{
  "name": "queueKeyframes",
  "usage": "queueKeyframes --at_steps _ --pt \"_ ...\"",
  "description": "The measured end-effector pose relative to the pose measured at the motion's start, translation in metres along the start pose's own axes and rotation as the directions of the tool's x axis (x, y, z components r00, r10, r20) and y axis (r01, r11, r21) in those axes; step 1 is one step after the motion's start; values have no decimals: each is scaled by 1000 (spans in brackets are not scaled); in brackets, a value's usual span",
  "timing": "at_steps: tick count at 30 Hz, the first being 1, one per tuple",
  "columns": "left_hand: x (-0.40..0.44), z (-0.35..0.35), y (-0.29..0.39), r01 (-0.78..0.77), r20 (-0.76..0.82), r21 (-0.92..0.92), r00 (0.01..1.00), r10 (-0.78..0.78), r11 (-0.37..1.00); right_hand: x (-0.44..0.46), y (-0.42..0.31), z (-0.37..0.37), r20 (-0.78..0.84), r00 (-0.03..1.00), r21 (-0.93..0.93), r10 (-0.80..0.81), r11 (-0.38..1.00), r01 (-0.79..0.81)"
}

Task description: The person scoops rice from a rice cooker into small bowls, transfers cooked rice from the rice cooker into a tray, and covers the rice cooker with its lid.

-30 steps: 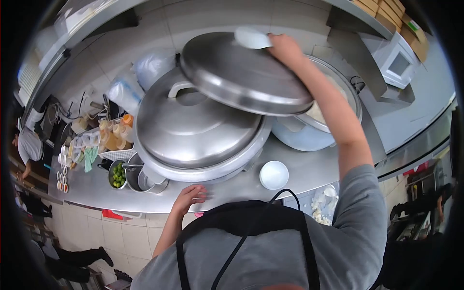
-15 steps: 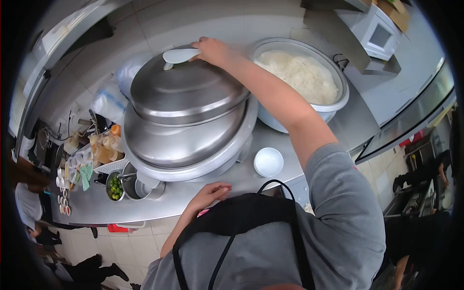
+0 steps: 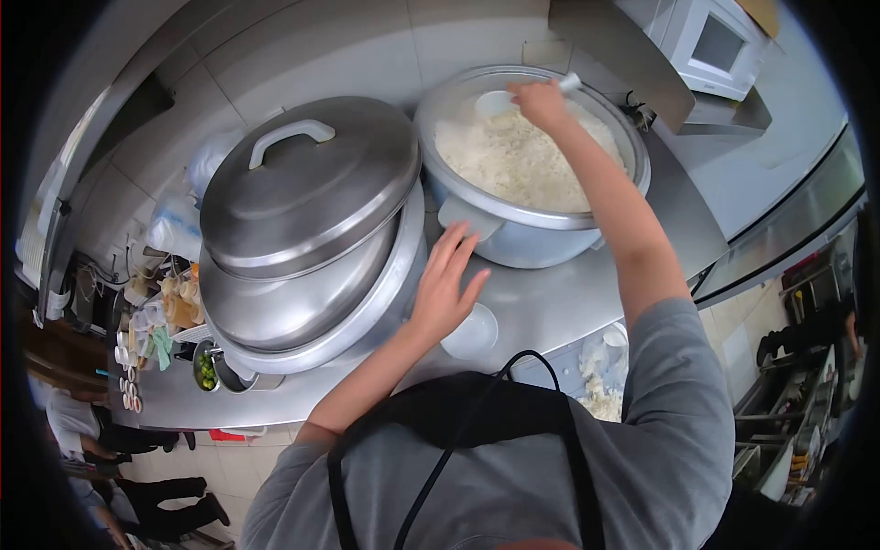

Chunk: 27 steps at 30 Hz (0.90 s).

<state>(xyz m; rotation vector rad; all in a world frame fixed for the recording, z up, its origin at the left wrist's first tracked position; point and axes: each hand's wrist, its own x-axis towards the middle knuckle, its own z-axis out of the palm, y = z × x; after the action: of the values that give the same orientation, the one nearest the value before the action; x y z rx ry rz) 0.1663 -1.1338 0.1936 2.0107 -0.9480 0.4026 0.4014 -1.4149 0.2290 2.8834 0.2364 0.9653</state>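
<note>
In my right hand is a white rice paddle, its blade low over the cooked rice and its pale handle sticking out past my fingers. The rice fills a large round metal pot on the right. My left hand is open, fingers spread, just below the pot's pale side handle; whether the fingertips touch it I cannot tell. White bowls stand beside that hand. To the left, a steel lid with a light arched handle lies tilted on another lid over a second large pot.
Green limes in a metal container, sauce bottles and small cups crowd the counter's left end. A microwave sits on a shelf at upper right. Other people stand at lower left.
My right hand has gone from the lid's handle on the left to over the rice, now holding the paddle. My left hand has risen from my waist toward the rice pot, fingers spreading.
</note>
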Motion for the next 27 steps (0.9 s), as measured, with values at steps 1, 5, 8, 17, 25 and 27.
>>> queueKeyframes --at_steps 1,5,8,17,25,27 --pt "12 10 -4 -1 8 98 1000 1 995 7 -8 8 -17 995 -43 -93 995 92" --pt "33 36 -20 111 52 272 990 -130 956 38 -47 22 41 953 -196 -301 933 303" --pt "33 39 -26 110 81 326 986 -144 939 44 -74 17 166 879 -237 -447 847 476" --pt "31 46 -32 106 63 354 989 -137 929 10 -84 -2 84 730 -169 -678 713 681" --pt "30 48 -36 83 48 358 993 -108 930 -27 -89 -42 202 646 -3 -736 659 752" --pt "31 48 -36 83 50 374 993 -109 924 -38 -82 -51 202 622 8 -756 637 771"
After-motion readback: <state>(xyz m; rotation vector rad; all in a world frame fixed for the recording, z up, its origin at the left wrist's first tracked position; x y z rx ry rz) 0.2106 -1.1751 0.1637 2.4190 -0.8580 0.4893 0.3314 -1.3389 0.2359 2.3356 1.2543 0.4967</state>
